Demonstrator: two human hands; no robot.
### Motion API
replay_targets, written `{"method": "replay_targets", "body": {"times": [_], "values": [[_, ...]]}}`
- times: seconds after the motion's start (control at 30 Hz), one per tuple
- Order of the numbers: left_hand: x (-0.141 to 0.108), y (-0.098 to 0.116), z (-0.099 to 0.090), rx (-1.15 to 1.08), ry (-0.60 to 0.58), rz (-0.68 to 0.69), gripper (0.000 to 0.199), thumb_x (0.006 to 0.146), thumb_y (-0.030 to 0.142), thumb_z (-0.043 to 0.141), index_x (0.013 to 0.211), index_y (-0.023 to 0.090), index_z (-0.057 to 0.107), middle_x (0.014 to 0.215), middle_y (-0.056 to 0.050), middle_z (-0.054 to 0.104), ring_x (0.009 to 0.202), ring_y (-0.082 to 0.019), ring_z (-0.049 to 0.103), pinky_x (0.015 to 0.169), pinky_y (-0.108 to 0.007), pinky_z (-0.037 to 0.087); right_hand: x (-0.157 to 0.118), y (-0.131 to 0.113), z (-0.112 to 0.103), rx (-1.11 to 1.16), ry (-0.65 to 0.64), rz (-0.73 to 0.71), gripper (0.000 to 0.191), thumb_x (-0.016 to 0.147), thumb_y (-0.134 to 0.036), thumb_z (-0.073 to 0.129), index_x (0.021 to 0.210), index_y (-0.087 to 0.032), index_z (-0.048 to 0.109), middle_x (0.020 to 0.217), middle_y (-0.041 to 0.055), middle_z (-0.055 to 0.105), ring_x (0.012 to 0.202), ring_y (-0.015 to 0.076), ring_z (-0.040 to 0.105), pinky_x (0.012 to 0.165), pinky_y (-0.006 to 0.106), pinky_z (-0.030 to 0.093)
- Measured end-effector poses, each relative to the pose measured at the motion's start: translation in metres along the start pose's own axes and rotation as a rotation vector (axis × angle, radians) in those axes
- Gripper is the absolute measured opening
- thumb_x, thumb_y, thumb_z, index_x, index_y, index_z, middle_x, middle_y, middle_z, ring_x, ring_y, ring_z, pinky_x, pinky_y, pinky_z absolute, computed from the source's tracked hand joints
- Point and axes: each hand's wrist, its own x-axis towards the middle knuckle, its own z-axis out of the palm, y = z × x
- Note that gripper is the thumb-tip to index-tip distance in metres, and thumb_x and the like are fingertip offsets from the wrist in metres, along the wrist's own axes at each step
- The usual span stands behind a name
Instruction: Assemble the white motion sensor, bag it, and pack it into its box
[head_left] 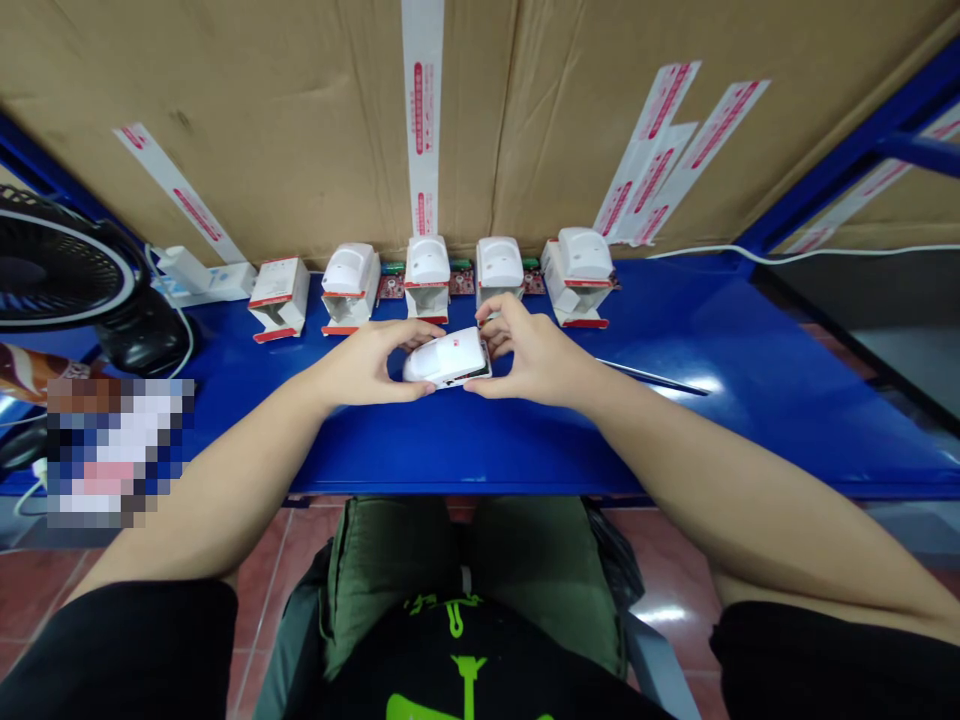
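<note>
White plastic sensor housing point(448, 358) lies between our fingers point(420, 331), its long axis running left to right over the blue table point(480, 450). Our left hand point(366, 365) closes on one end and our right hand point(536, 358) on the other, both equally near.

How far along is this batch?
Done, by the look of it: four white motion-sensor housings sit on white red-trimmed cartons. In hand: a fifth housing, gripped by the left hand and right hand. Remaining: the leftmost carton has no housing on it; red circuit boards lie behind the row.
</note>
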Motion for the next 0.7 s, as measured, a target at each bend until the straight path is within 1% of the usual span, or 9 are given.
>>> {"method": "replay_targets", "body": {"times": [0.2,0.43,0.57,0.7], "values": [[0.0000,-0.0011,0.0001,0.049,-0.019,0.007,0.058,0.092,0.039,0.085,0.144,0.015,0.074,0.134,-0.016,0.084,0.120,-0.030,0.083,0.109,-0.042,0.066,0.0015,0.0001,0.0027,-0.008,0.006,-0.028,0.075,0.066,-0.046,0.090,0.121,-0.026,0.042,0.101,0.0044,0.075,0.087,0.0253,0.074,0.087,0.048,0.062],[0.0009,-0.0039,-0.0011,0.066,-0.035,0.024,0.058,0.093,0.042,0.083,0.145,0.017,0.075,0.138,-0.016,0.083,0.123,-0.032,0.082,0.109,-0.044,0.066,0.0009,0.0005,0.0038,0.007,0.011,-0.043,0.075,0.069,-0.044,0.092,0.124,-0.026,0.044,0.100,0.0032,0.076,0.087,0.0248,0.075,0.087,0.047,0.064],[0.0011,-0.0034,-0.0019,0.047,-0.040,0.010,0.058,0.093,0.041,0.083,0.145,0.017,0.075,0.134,-0.016,0.084,0.118,-0.031,0.083,0.105,-0.042,0.068,0.0008,0.0003,0.0045,0.022,0.010,-0.038,0.075,0.069,-0.045,0.092,0.123,-0.026,0.044,0.099,0.0034,0.076,0.087,0.0252,0.075,0.087,0.048,0.064],[0.0005,-0.0038,0.0006,-0.038,0.001,0.016,0.058,0.092,0.039,0.087,0.144,0.017,0.074,0.133,-0.016,0.084,0.114,-0.028,0.084,0.100,-0.039,0.069,0.0007,0.0004,0.0053,0.075,0.060,-0.061,0.075,0.065,-0.046,0.094,0.118,-0.027,0.045,0.099,0.0040,0.076,0.087,0.0258,0.077,0.088,0.049,0.065]]}}
